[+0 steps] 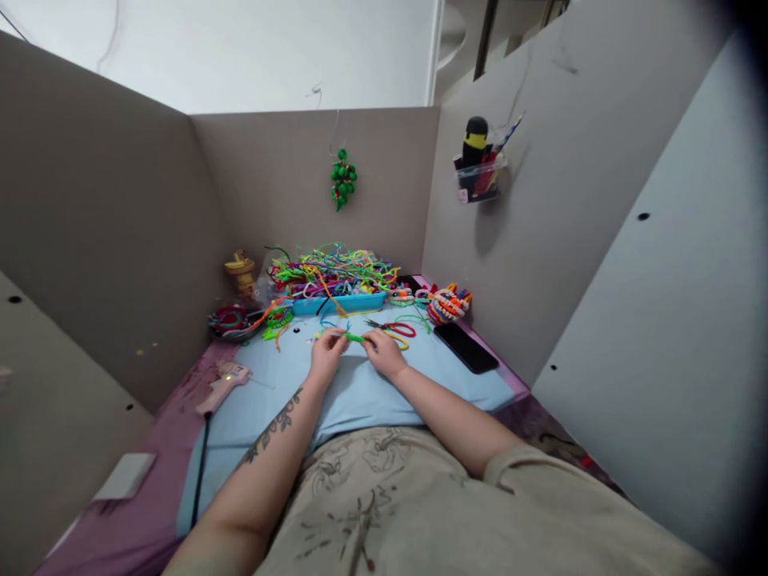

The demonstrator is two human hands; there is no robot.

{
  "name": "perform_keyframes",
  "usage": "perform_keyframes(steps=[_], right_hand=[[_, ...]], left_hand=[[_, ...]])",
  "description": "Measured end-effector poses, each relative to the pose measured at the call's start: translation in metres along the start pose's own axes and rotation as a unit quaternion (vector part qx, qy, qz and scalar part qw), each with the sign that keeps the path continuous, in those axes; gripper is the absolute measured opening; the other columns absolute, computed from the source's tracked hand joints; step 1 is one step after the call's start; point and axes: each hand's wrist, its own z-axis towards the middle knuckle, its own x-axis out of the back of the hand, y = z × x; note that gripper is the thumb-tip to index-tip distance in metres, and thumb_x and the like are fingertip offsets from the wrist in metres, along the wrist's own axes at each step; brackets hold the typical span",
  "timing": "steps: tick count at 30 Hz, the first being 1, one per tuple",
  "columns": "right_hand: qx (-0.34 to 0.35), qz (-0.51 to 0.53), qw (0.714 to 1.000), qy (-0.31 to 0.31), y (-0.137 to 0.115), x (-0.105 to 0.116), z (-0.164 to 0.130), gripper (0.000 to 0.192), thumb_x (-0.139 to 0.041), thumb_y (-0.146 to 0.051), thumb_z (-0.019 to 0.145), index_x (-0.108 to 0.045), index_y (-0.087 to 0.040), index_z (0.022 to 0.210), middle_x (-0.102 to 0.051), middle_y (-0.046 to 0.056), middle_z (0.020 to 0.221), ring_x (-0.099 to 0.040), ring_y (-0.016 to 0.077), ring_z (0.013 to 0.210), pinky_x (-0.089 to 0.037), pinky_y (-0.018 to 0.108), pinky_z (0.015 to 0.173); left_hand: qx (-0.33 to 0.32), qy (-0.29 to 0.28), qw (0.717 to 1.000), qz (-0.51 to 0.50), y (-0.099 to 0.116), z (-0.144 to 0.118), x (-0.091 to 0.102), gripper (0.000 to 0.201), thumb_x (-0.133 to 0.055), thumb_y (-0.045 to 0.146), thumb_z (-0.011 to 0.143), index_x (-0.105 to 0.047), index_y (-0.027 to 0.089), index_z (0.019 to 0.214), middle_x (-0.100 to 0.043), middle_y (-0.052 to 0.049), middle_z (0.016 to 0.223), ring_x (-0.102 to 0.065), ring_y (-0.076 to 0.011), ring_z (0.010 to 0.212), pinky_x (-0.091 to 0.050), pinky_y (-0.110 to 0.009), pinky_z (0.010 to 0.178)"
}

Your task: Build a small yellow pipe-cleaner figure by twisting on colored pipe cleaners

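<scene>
The fingers of the left hand (327, 352) and of the right hand (385, 354) are closed on one short green piece (354, 337), which spans the gap between them just above the worktop. A small pale label (463, 196) sits on the one clear box (486, 182) hung on the panel, far above and to the right of the fingers; its writing is too small to read. Dark marks on the one pink glue gun (222, 390), to the left of the fingers, cannot be read either.

Just beyond the right fingers lie red-handled scissors (403, 329); a yellow loop (402, 344) shows right beside that hand, and whether it belongs to the same pair cannot be told. One black phone (466, 348) lies to the right of the fingers, with one orange-and-white braided piece (448, 305) beyond it. Straight past the fingers stands one blue tray (360, 302), piled with coloured cords (336, 268) too tangled to count. One dark bowl (247, 326) sits beyond the left fingers, one yellow object (241, 274) behind it. One green ornament (343, 180) hangs high above. One white block (126, 476) lies nearer the body, far left of the fingers.
</scene>
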Motion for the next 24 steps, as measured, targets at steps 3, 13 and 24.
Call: perform_keyframes(steps=[3, 13, 24], right_hand=[[-0.019, -0.008, 1.000, 0.016, 0.003, -0.001, 0.001, 0.015, -0.043, -0.019, 0.084, -0.058, -0.019, 0.084, -0.056, 0.004, 0.081, -0.053, 0.0162, 0.075, -0.040, 0.025, 0.068], [-0.049, -0.015, 0.997, 0.051, 0.005, -0.002, 0.002, 0.016, -0.042, -0.019, 0.084, -0.057, -0.020, 0.083, -0.056, 0.005, 0.082, -0.053, 0.0183, 0.080, -0.040, 0.027, 0.070], [-0.052, -0.033, 0.997, 0.046, 0.001, 0.000, 0.002, 0.008, -0.049, -0.021, 0.081, -0.057, -0.019, 0.081, -0.056, 0.004, 0.081, -0.054, 0.0178, 0.076, -0.040, 0.026, 0.066]], left_hand=[[0.016, 0.004, 1.000, 0.003, 0.001, 0.000, 0.000, 0.032, -0.066, 0.033, 0.065, -0.060, 0.015, 0.091, -0.062, -0.002, 0.073, -0.059, -0.0117, 0.063, -0.047, -0.024, 0.059], [0.019, 0.009, 1.000, 0.021, 0.002, -0.002, 0.002, 0.027, -0.064, 0.035, 0.066, -0.064, 0.015, 0.084, -0.062, -0.001, 0.063, -0.059, -0.0133, 0.058, -0.046, -0.025, 0.056], [0.033, 0.018, 0.997, 0.067, 0.012, -0.007, 0.000, 0.031, -0.067, 0.038, 0.064, -0.069, 0.013, 0.083, -0.064, -0.003, 0.064, -0.055, -0.0118, 0.056, -0.044, -0.023, 0.053]])
